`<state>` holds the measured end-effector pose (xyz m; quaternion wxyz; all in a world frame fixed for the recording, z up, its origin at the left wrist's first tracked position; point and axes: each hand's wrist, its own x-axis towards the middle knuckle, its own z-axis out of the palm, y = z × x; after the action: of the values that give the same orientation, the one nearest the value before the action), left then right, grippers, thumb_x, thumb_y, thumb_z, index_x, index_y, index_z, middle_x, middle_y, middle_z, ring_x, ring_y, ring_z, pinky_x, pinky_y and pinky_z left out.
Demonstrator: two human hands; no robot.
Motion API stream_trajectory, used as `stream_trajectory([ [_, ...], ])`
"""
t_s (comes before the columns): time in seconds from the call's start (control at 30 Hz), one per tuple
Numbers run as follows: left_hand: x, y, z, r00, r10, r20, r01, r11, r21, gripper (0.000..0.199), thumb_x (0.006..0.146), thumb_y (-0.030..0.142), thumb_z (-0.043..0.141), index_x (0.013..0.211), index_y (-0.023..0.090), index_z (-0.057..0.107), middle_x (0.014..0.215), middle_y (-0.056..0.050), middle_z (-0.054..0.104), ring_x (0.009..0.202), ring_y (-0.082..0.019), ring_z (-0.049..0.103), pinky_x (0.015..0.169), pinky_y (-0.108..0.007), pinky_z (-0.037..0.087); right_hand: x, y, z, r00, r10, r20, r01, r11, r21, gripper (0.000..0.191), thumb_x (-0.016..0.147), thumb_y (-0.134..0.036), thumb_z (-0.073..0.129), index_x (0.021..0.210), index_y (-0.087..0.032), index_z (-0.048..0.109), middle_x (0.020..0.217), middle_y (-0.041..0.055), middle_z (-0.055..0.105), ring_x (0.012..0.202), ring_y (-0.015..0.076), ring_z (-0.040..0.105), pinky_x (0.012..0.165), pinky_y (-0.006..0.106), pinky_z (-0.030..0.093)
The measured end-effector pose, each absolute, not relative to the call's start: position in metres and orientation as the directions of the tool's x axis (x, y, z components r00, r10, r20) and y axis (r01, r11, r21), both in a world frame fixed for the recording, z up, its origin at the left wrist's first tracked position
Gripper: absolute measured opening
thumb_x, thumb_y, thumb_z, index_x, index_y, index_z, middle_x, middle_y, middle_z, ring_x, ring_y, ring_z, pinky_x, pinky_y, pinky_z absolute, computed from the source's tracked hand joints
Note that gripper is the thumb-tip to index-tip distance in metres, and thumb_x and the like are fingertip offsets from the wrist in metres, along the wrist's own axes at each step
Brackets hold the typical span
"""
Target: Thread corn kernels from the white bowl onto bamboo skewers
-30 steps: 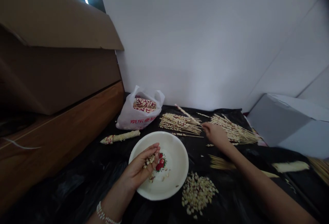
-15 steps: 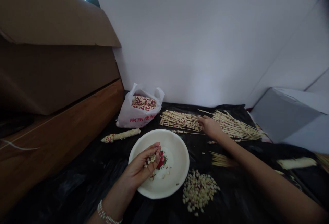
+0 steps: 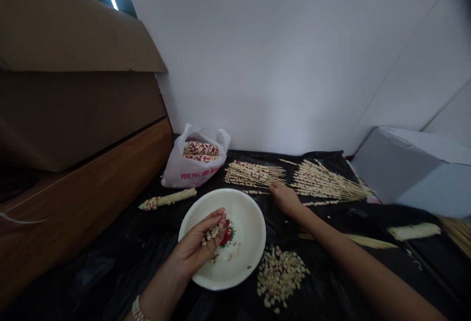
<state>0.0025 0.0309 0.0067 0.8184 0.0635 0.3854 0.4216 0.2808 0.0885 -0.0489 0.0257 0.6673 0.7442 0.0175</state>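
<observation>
Cupped over the white bowl (image 3: 250, 257), my left hand (image 3: 200, 240) holds a small heap of corn kernels (image 3: 210, 234). My right hand (image 3: 285, 198) is closed at the stick ends of the left bundle of kernel-threaded skewers (image 3: 250, 173); what its fingers pinch is too small to make out. A second bundle of skewers (image 3: 324, 181) lies to the right of that hand. Loose kernels (image 3: 281, 274) are piled beside the bowl on the black sheet (image 3: 110, 262). A few kernels lie inside the bowl near a red printed flower.
Behind the bowl stands a white plastic bag (image 3: 191, 171) with corn cobs. A partly stripped cob (image 3: 169, 199) lies left of the bowl. Cardboard (image 3: 81, 110) rises at left, a white box (image 3: 415, 164) at right. A bare cob (image 3: 414, 231) lies at right.
My right hand has moved left and slightly down, toward the near edge of the left skewer bundle. My left hand stays cupped over the bowl. The whole view has shifted slightly.
</observation>
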Motion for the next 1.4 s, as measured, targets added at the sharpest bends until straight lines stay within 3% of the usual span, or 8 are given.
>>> stream_trajectory([
  [0.4,0.002,0.034,0.001,0.31,0.742,-0.594,-0.668,0.615,0.42,0.024,0.075,-0.008,0.057,0.093,0.007,0.064,0.081,-0.011,0.068,0.069,-0.014,0.068,0.064,-0.021,0.057,0.29,0.141,-0.034,0.052,0.991,0.12,0.992,-0.064,0.104,0.036,0.087,-0.038,0.053,0.118,-0.018,0.053,0.119,0.0077,0.055,0.1,0.0185,0.056,0.084,0.041,0.049],
  [0.6,0.002,0.034,0.001,0.319,0.743,-0.588,-0.67,0.616,0.415,0.028,0.074,-0.01,0.055,0.093,0.008,0.064,0.081,-0.009,0.068,0.069,-0.014,0.068,0.065,-0.022,0.057,0.291,0.149,-0.034,-0.019,0.997,0.075,0.996,0.013,0.083,0.037,0.087,-0.038,0.053,0.118,-0.018,0.053,0.118,0.0079,0.055,0.1,0.0187,0.056,0.083,0.041,0.049],
  [0.83,0.004,0.038,0.0,0.322,0.733,-0.599,-0.638,0.636,0.434,0.03,0.076,-0.008,0.054,0.1,0.008,0.061,0.081,-0.009,0.068,0.069,-0.013,0.068,0.065,-0.02,0.057,0.346,0.082,-0.017,-0.077,0.992,0.101,0.997,0.076,0.017,0.035,0.088,-0.038,0.052,0.116,-0.018,0.054,0.117,0.0074,0.056,0.098,0.0179,0.057,0.083,0.04,0.049],
  [0.9,0.005,0.038,0.0,0.316,0.724,-0.613,-0.633,0.642,0.431,0.033,0.076,-0.009,0.054,0.103,0.009,0.06,0.082,-0.009,0.069,0.069,-0.013,0.068,0.065,-0.02,0.057,0.362,0.053,-0.013,-0.098,0.989,0.114,0.995,0.1,-0.009,0.025,0.091,-0.036,0.046,0.101,-0.018,0.061,0.103,0.0064,0.062,0.094,0.0164,0.057,0.083,0.035,0.046],
  [0.97,0.005,0.038,0.0,0.322,0.717,-0.618,-0.628,0.65,0.428,0.034,0.076,-0.009,0.054,0.104,0.009,0.06,0.082,-0.008,0.069,0.069,-0.013,0.068,0.065,-0.02,0.057,0.371,0.024,-0.011,-0.119,0.985,0.124,0.992,0.124,-0.033,0.029,0.092,-0.034,0.041,0.087,-0.019,0.065,0.088,0.0057,0.064,0.087,0.0165,0.057,0.079,0.032,0.043],
  [1.17,0.005,0.036,0.0,0.326,0.727,-0.604,-0.626,0.645,0.439,0.035,0.076,-0.009,0.053,0.104,0.01,0.061,0.083,-0.008,0.069,0.069,-0.013,0.068,0.066,-0.021,0.057,0.349,-0.035,-0.024,-0.279,0.956,0.09,0.956,0.286,-0.071,0.024,0.087,-0.041,0.048,0.087,-0.024,0.065,0.085,0.0033,0.063,0.085,0.0161,0.053,0.073,0.028,0.039],
  [1.27,0.005,0.036,0.0,0.324,0.731,-0.6,-0.624,0.642,0.446,0.034,0.078,-0.008,0.051,0.104,0.011,0.061,0.082,-0.008,0.069,0.07,-0.013,0.068,0.066,-0.021,0.057,0.333,-0.043,-0.036,-0.327,0.942,0.078,0.943,0.331,-0.041,0.015,0.086,-0.031,0.052,0.085,-0.023,0.064,0.09,0.0035,0.062,0.092,0.0176,0.05,0.076,0.03,0.035],
  [1.4,0.005,0.036,0.001,0.344,0.732,-0.588,-0.621,0.647,0.443,0.033,0.078,-0.007,0.051,0.104,0.011,0.061,0.082,-0.008,0.068,0.069,-0.012,0.067,0.065,-0.019,0.056,0.325,-0.038,-0.049,-0.275,0.956,0.101,0.961,0.274,0.032,0.015,0.086,-0.017,0.046,0.082,-0.018,0.06,0.089,0.0066,0.061,0.092,0.0205,0.047,0.074,0.033,0.03],
])
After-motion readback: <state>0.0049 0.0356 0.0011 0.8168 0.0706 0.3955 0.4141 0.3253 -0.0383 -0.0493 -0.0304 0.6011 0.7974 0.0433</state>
